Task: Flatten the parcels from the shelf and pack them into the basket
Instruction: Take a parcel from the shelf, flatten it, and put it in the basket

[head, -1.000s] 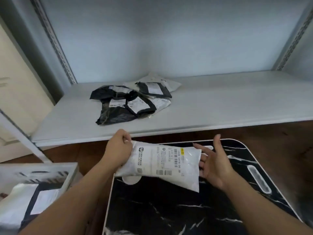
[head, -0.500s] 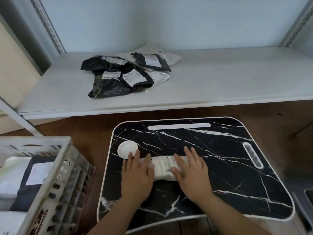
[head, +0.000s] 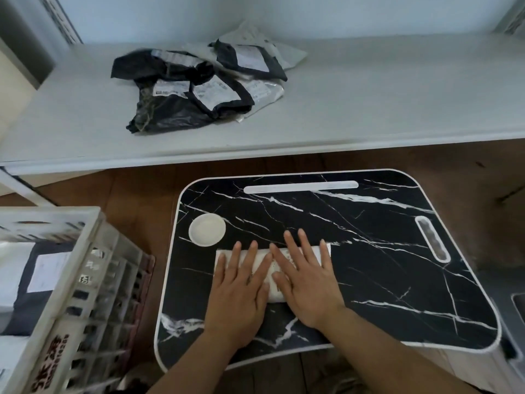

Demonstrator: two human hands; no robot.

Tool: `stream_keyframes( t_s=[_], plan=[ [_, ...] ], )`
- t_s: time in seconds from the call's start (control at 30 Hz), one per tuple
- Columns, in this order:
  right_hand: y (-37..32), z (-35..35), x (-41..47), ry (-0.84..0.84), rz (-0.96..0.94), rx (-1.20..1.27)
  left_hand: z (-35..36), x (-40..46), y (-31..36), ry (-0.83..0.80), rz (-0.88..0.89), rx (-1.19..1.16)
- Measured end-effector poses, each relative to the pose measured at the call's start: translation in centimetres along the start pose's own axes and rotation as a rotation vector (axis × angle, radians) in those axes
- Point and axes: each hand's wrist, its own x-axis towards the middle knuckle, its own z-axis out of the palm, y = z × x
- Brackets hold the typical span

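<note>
Flattening stage, task partly complete. The basket [head: 85,268] at the near left already held at least two parcels, a dark one with a white label lying over pale ones; how many more lay beneath could not be told, since the basket ran out of view. A heap of black and grey parcels [head: 196,86] lay untouched on the shelf [head: 383,103] at the far side, so, judged from the scene, several rounds of fetching, pressing and packing were left.

The white parcel [head: 274,275] in hand lay on the black marbled counter [head: 369,251], near its front left, just right of a white round dish [head: 206,229]. The left hand [head: 241,288] covered its left part and the right hand [head: 308,280] its right part, both palm down with fingers straight and spread, pressing on the parcel and gripping nothing. The fingertips of both hands reached past the parcel's far edge; a strip of it showed between the two hands, and its right end showed beyond the right hand. The parcel was well apart from the basket.
</note>
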Motion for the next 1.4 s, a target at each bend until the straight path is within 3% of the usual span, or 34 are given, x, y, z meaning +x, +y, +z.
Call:
stream_keyframes(
  t_s=[0.7, 1.17, 1.4],
  plan=[
    [0.3, 0.9, 0.0, -0.163, 0.016, 0.038, 1.7, 0.2, -0.1, -0.07, 0.001, 0.012],
    [3.5, 0.3, -2.4, -0.213, 0.014, 0.106, 0.0, 0.6, 0.3, -0.27, -0.07, -0.005],
    [4.5, 0.5, -4.1, -0.247, 0.146, 0.112, -0.6, 1.2, 0.5, -0.4, -0.084, -0.009]
  ],
)
